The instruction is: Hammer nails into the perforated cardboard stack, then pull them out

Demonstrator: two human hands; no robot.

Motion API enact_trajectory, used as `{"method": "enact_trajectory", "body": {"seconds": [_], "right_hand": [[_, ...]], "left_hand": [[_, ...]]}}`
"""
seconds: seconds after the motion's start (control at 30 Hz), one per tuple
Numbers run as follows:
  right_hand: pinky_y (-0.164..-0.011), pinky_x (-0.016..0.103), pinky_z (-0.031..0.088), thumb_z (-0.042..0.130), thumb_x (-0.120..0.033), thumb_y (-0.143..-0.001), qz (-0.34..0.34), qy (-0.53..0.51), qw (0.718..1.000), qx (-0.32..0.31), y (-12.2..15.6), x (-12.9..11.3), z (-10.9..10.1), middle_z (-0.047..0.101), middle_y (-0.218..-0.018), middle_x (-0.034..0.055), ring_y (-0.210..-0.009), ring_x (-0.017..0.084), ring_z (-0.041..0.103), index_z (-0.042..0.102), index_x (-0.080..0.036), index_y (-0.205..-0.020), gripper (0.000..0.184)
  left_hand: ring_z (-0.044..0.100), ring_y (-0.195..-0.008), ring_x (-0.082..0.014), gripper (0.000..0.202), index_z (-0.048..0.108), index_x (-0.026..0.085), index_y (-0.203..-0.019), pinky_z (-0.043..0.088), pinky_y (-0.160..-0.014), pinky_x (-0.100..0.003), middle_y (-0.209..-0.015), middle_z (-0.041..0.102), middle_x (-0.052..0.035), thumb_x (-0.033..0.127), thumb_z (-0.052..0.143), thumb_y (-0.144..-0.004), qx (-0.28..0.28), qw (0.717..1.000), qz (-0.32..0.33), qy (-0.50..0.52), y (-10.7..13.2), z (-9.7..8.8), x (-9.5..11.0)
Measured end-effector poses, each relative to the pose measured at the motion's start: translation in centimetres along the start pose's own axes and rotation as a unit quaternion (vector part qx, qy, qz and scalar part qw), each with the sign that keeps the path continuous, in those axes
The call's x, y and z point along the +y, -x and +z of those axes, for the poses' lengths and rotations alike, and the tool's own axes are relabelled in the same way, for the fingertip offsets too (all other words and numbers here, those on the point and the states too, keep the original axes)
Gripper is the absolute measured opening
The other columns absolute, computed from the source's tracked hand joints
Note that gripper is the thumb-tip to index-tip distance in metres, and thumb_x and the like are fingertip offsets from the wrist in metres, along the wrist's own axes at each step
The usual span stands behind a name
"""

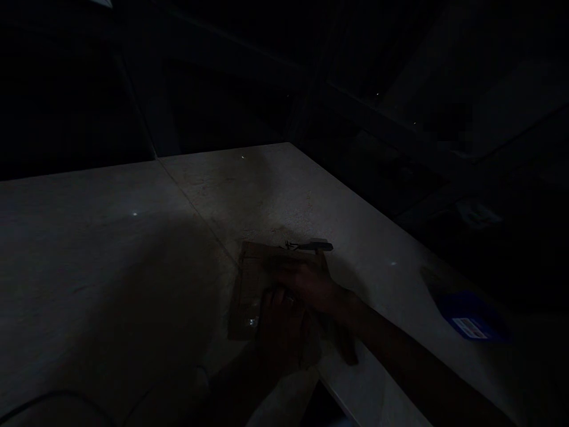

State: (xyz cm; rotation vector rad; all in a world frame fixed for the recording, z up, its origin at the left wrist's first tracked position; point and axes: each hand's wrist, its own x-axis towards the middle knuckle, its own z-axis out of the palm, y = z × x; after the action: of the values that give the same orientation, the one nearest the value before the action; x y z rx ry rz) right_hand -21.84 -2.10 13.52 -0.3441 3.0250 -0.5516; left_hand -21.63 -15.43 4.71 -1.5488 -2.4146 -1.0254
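The scene is very dark. A brown cardboard piece (249,279), perhaps a flat box, lies on the pale table, with a shiny clear patch near its lower left corner. Over its lower part my left hand (282,326) rests with curled fingers. My right hand (306,284) reaches in from the right, just above and touching or almost touching the left. Its fingers bend down toward the cardboard; what either hand grips is hidden in shadow, though a small glint shows between them. A slim tool with a dark grey handle (320,245) lies along the cardboard's far edge.
A blue container with a white label (471,320) is on the right part of the table (355,219). A dark cable (62,394) curves across the lower left. The table's far corner and right edge border darkness, and a seam crosses its top.
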Motion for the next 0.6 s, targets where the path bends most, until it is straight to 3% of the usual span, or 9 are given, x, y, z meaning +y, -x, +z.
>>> {"method": "enact_trajectory", "body": {"seconds": [0.13,0.27,0.4,0.6], "right_hand": [[-0.11,0.034,0.046,0.057,-0.003,-0.092,-0.029,-0.064,0.997,0.042,-0.3,1.0,-0.2,0.072,-0.128,0.0072,-0.127,0.021,0.061,0.073,-0.022,-0.122,0.039],[-0.092,0.033,0.056,0.062,-0.007,-0.09,0.133,-0.094,0.975,0.15,-0.6,3.7,0.1,0.078,-0.107,0.0035,-0.102,0.02,0.073,0.074,-0.025,-0.117,0.035],[-0.091,0.034,0.057,0.062,0.0,-0.084,0.265,-0.107,0.935,0.212,-1.5,6.6,0.4,0.079,-0.101,0.0048,-0.096,0.022,0.075,0.076,-0.021,-0.111,0.036],[-0.098,0.037,0.055,0.054,-0.006,-0.089,0.281,-0.106,0.925,0.232,-1.9,7.4,1.0,0.077,-0.116,0.0059,-0.107,0.024,0.073,0.075,-0.023,-0.114,0.037]], "left_hand": [[0.053,-0.11,-0.0328,0.02,0.07,0.02,-0.107,0.04,-0.093,-0.053,-0.115,0.07,-0.0093,0.021,0.06,-0.09,0.015,1.0,0.006,0.003,-0.3,-0.2,0.1],[0.054,-0.11,-0.0302,0.022,0.067,0.021,-0.11,0.04,-0.091,-0.05,-0.124,0.069,-0.0066,0.019,0.058,-0.091,0.018,1.0,0.015,0.014,-0.5,-0.7,0.1],[0.054,-0.112,-0.0297,0.022,0.067,0.022,-0.111,0.038,-0.095,-0.051,-0.128,0.067,-0.0055,0.019,0.061,-0.09,0.006,1.0,0.01,0.016,-0.4,-0.8,0.0],[0.052,-0.116,-0.0308,0.024,0.066,0.023,-0.114,0.036,-0.098,-0.052,-0.131,0.066,-0.0053,0.021,0.059,-0.091,-0.001,1.0,0.004,0.021,-0.4,-0.9,-0.1]]}}
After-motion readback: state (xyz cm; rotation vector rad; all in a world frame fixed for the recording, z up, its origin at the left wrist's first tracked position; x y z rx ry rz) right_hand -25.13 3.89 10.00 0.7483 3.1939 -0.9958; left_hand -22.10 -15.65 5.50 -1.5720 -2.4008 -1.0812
